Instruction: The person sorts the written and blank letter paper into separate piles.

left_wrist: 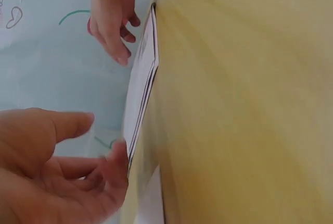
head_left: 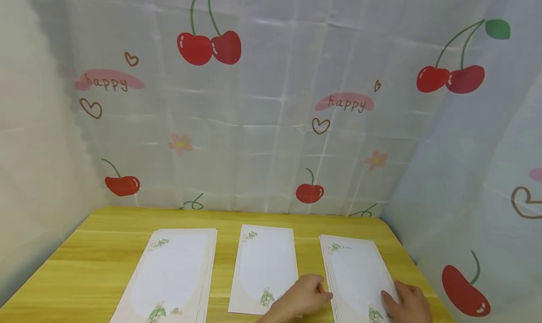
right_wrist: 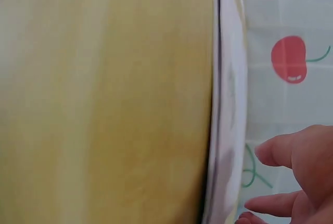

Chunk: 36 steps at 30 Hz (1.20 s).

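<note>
A stack of printed paper sheets point(head_left: 357, 276), pale with a pink border and green leaf decorations, lies on the right part of the table. At its left edge is my left hand point(head_left: 302, 294), bent fingers against the sheets; the left wrist view shows the thumb standing apart from them. My right hand point(head_left: 408, 304) rests at the right edge, thumb over the top sheet. Beyond the stack in the right wrist view, that hand's thumb and fingers point(right_wrist: 276, 151) are spread apart. Neither hand visibly grips a sheet.
A similar sheet point(head_left: 267, 266) lies in the middle, partly behind my left hand. Another paper stack point(head_left: 169, 271) sits on the left, its edges slightly uneven. A cherry-print curtain point(head_left: 262, 101) hangs around the wooden table point(head_left: 63, 271).
</note>
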Tool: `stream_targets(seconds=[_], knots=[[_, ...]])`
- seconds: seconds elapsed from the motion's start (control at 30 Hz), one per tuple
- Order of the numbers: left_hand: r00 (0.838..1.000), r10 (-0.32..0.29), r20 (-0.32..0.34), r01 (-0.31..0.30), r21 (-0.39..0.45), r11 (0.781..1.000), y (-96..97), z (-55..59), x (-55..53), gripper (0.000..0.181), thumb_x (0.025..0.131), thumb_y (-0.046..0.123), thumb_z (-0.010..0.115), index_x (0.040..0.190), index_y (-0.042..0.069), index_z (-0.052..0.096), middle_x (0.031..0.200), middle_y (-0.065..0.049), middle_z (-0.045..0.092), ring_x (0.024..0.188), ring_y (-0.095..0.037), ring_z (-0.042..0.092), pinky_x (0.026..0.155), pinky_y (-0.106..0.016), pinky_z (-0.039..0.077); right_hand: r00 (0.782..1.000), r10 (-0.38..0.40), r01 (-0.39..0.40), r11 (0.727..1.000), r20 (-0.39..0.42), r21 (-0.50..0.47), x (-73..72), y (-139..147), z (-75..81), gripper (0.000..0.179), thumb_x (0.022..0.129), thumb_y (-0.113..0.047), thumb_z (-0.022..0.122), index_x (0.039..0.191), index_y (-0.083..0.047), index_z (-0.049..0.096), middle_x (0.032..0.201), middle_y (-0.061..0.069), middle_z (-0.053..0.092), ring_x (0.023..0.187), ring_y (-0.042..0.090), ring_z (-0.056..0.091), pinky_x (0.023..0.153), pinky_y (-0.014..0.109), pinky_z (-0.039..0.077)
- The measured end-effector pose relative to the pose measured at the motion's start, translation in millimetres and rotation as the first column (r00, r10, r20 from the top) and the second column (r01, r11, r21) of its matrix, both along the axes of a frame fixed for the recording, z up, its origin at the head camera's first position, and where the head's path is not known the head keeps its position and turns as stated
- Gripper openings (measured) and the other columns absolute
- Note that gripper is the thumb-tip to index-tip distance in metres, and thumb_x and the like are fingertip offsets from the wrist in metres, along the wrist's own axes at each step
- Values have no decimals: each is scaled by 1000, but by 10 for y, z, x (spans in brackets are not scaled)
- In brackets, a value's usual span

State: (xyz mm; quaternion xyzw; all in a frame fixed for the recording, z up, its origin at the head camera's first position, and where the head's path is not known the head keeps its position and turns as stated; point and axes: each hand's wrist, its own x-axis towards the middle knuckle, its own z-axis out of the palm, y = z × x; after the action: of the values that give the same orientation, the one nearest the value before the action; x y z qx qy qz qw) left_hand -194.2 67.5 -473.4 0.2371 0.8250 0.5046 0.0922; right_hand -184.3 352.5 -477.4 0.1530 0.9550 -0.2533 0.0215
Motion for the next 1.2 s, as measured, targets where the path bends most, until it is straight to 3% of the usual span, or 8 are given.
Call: stream_targets(seconds=[0.13, 0.2, 0.33, 0.43, 0.63, 0.77, 0.93, 1.2], knots=[[992, 49, -119, -63, -113, 992, -215, 72, -38, 29, 91, 19, 71, 102, -7, 66, 82, -1, 55, 71, -9, 47, 63, -25, 44, 995, 52, -50, 998, -81, 23, -61, -241, 124, 68, 94, -35, 66, 131, 19, 46, 124, 40, 40, 112, 54, 41, 96, 66, 38], [982, 70, -178, -100, -168, 981, -334, 96, -43, 35, 91, 21, 71, 108, -9, 66, 85, -3, 56, 74, -10, 49, 66, -27, 45, 982, 128, -126, 992, -139, 27, -89, -350, 172, 64, 94, -32, 67, 129, 18, 49, 122, 39, 45, 106, 50, 47, 91, 64, 41], [950, 135, -281, -214, -270, 939, -654, 98, -9, 33, 91, 24, 72, 106, -5, 67, 88, -3, 55, 79, -14, 49, 70, -30, 45, 936, 254, -254, 967, -244, 33, -135, -622, 177, 57, 93, -30, 68, 126, 15, 56, 117, 32, 53, 90, 35, 54, 79, 52, 47], [924, 185, -335, -298, -327, 897, -907, 98, 26, 34, 90, 27, 72, 104, -4, 67, 88, -3, 53, 79, -17, 47, 68, -32, 43, 921, 293, -295, 955, -255, 31, -143, -844, 162, 53, 93, -30, 69, 124, 12, 60, 116, 25, 56, 88, 28, 53, 75, 45, 47], [868, 265, -420, -440, -403, 802, -1395, 82, 58, 33, 87, 30, 75, 89, -1, 65, 82, -5, 50, 73, -20, 43, 63, -36, 38, 874, 422, -430, 903, -239, 23, -193, -1281, 103, 49, 91, -33, 72, 117, 7, 66, 120, 21, 56, 108, 40, 50, 88, 55, 45], [858, 316, -406, -482, -421, 768, -1576, 55, 67, 34, 86, 31, 77, 73, 7, 57, 84, -7, 50, 76, -23, 45, 62, -37, 33, 843, 502, -507, 861, -194, 27, -226, -1472, 49, 51, 91, -37, 71, 116, 7, 66, 127, 27, 52, 117, 49, 46, 94, 60, 42], [872, 336, -356, -471, -422, 775, -1604, 28, 62, 42, 85, 34, 77, 64, 11, 49, 80, -7, 45, 75, -25, 41, 62, -37, 31, 829, 543, -545, 838, -137, 20, -234, -1631, -8, 62, 90, -41, 71, 120, 12, 61, 133, 33, 45, 124, 53, 40, 96, 65, 39], [886, 351, -302, -452, -396, 799, -1585, 18, 54, 37, 86, 35, 76, 72, 6, 57, 83, -7, 46, 75, -23, 38, 63, -39, 31, 824, 540, -553, 833, -172, -33, -195, -1834, -57, 72, 90, -40, 72, 127, 19, 53, 139, 35, 40, 130, 53, 35, 99, 65, 37]])
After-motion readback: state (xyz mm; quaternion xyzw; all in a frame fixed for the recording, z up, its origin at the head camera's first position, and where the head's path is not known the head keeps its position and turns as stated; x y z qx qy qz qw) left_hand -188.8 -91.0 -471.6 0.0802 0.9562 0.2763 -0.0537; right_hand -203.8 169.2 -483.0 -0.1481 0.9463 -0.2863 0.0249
